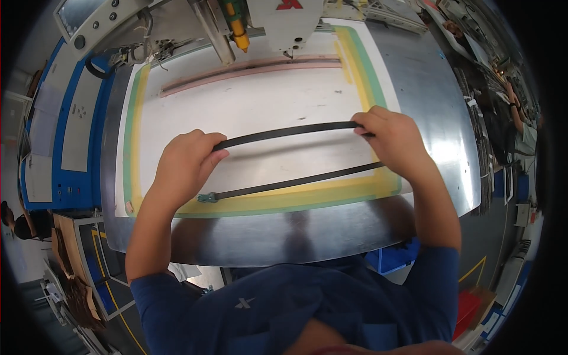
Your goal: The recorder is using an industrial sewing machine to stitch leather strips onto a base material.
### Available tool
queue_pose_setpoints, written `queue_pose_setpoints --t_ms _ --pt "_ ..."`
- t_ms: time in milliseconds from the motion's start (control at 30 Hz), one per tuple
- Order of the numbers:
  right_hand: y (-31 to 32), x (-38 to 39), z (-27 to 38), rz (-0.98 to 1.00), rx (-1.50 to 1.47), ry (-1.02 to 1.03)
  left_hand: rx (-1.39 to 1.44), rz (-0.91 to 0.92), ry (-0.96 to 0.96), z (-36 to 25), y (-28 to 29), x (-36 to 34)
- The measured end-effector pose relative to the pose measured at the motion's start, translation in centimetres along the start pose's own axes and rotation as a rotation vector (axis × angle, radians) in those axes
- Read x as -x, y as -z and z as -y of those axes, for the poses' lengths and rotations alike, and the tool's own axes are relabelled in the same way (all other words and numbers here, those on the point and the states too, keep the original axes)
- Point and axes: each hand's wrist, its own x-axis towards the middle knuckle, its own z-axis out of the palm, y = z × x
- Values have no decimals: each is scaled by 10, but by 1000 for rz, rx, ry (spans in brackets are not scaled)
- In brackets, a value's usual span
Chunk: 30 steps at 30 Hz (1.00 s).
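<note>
My left hand (186,160) and my right hand (387,139) pinch a long black strip (287,131) near either end, holding it raised over a white board (248,106) edged with yellow and green tape. Its shadow falls just below it. A second black strip (296,179) lies across the front of the board, with a small green piece (207,197) at its left end and its right part behind my right hand and forearm. Farther back, a narrow pink-edged slot or strip (248,72) runs across the board.
A machine head (290,26) with a yellow-tipped tool (239,32) overhangs the back. The metal table (438,148) surrounds the board. A blue cabinet (77,136) stands left. Other people are at both sides: a seated person (26,223) left, a person's arm (515,112) right.
</note>
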Motion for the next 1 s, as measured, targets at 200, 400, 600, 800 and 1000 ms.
queue_pose_setpoints --t_ms 200,400,600,800,1000 --pt "-2 -5 -24 -14 56 -149 288 38 94 9 -10 -10" --pt "-14 -17 -38 43 155 -195 322 69 132 9 -22 -25" --pt "-45 -49 21 -61 -179 195 379 64 -20 -14 -48 -54" --pt "-53 -70 25 176 -265 10 497 167 75 -23 -52 -82" --pt "-68 -80 -11 231 -125 13 202 129 -12 7 -84 -117"
